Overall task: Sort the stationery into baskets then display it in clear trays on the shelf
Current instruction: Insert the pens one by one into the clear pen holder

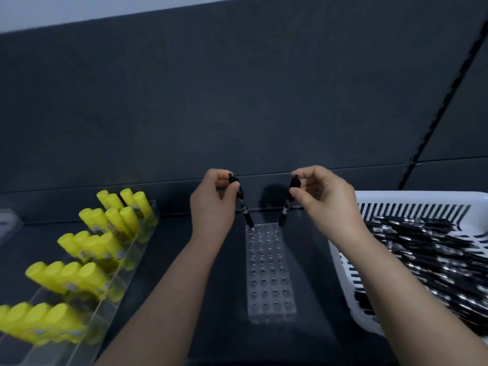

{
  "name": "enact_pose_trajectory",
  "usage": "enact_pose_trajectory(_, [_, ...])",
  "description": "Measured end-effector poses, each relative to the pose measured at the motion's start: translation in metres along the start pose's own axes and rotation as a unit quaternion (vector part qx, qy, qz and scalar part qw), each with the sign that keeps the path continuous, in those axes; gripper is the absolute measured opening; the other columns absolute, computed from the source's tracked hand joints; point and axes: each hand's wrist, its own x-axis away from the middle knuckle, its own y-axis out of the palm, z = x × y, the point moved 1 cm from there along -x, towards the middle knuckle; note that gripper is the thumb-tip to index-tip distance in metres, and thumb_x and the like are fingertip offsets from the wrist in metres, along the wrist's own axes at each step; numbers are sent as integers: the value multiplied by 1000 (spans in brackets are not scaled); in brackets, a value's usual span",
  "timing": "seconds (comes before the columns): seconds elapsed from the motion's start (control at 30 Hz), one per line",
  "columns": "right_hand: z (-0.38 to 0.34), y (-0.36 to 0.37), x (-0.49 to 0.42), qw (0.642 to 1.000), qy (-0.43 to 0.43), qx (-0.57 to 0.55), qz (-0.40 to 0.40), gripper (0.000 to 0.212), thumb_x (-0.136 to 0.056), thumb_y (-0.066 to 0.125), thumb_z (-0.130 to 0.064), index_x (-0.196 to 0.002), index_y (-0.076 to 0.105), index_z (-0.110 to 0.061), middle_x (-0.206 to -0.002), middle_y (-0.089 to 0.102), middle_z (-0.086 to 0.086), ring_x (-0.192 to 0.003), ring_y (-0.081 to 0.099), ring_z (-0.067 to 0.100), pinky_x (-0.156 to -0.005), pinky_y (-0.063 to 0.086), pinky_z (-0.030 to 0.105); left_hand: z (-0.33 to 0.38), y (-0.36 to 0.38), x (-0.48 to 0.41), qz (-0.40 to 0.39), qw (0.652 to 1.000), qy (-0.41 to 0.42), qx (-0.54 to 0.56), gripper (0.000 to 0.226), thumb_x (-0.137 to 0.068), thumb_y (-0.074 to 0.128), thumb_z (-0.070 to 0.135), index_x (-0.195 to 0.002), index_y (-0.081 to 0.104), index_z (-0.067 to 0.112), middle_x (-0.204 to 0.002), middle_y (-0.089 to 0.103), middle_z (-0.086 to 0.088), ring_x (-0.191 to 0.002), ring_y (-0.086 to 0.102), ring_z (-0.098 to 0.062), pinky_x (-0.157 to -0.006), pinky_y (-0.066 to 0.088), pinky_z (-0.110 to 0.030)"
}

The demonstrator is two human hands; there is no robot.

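A clear tray with rows of round holes lies on the dark shelf, straight ahead. My left hand pinches a black pen near its top; the pen's tip meets the tray's far left corner. My right hand pinches a second black pen, tip down at the tray's far right corner. Both pens stand nearly upright, leaning toward each other at the bottom. A white slatted basket at the right holds several black pens.
At the left, a clear stepped tray shows rows of several yellow highlighters. A dark grey back panel rises behind the shelf. Another clear item's edge sits at the far left.
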Motion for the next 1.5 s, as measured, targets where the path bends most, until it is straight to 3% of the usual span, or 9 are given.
enact_pose_trajectory(0.13, [-7,17,-5,1000,-7,9,-4,22,-80,71,-7,-92,65,-24,-73,60,-14,-66,55,-8,-66,40,0,-7,-1,-10,-6,1000,3,15,14,-85,67,15,-92,60,25,-80,63,12,-76,65,-13,-78,57,-42])
enact_pose_trajectory(0.23, [-7,24,-7,1000,-3,12,-6,21,-80,72,-8,-92,65,-25,-72,60,-15,-66,56,-6,-67,41,2,-7,0,-10,-15,1000,-2,2,14,-85,67,14,-92,60,24,-78,62,13,-71,62,-3,-78,55,-33])
enact_pose_trajectory(0.43, [-2,34,-9,1000,3,18,-3,22,-80,72,-9,-91,65,-27,-76,63,-12,-70,58,-2,-69,45,5,-11,5,3,-135,987,67,-63,13,-85,68,14,-94,62,21,-80,62,12,-71,61,2,-74,51,-19])
enact_pose_trajectory(0.5, [-2,36,-10,1000,3,18,-4,22,-80,72,-9,-91,65,-27,-76,63,-13,-70,59,-2,-69,44,4,-13,5,4,-134,986,72,-71,12,-86,67,15,-94,61,21,-81,61,13,-72,61,2,-72,49,-16])
enact_pose_trajectory(0.67, [-5,40,-12,1000,-6,15,-12,22,-80,71,-8,-90,65,-26,-76,63,-12,-71,59,-2,-68,43,3,-15,4,1,-107,991,49,-64,12,-86,68,16,-93,60,21,-79,59,14,-70,61,0,-73,52,-22])
enact_pose_trajectory(1.0, [-8,45,-13,998,-29,40,-31,23,-81,71,-12,-90,63,-32,-81,65,-10,-75,61,-1,-70,45,4,-11,7,9,-126,978,110,-126,15,-86,68,19,-98,60,17,-86,62,8,-78,62,-8,-76,51,-28])
enact_pose_trajectory(1.13, [-5,49,-15,997,-32,58,-43,21,-81,71,-13,-91,64,-29,-81,65,-9,-75,61,1,-74,47,11,-15,3,5,-132,984,55,-108,18,-86,68,21,-102,61,20,-91,64,7,-80,63,-5,-78,51,-24])
enact_pose_trajectory(1.27, [-2,58,-18,994,-34,74,-72,20,-81,71,-11,-94,66,-24,-81,64,-10,-73,61,4,-76,51,21,-22,-4,6,-159,986,-7,-56,38,-81,74,15,-115,58,19,-105,62,8,-90,65,-5,-86,51,-24])
enact_pose_trajectory(1.5, [5,67,-14,981,-51,147,-118,20,-81,70,-12,-97,64,-22,-84,65,-10,-75,62,8,-79,52,28,-21,-16,11,-133,985,17,-105,28,-85,67,12,-112,60,19,-110,63,7,-93,61,-3,-88,50,-23])
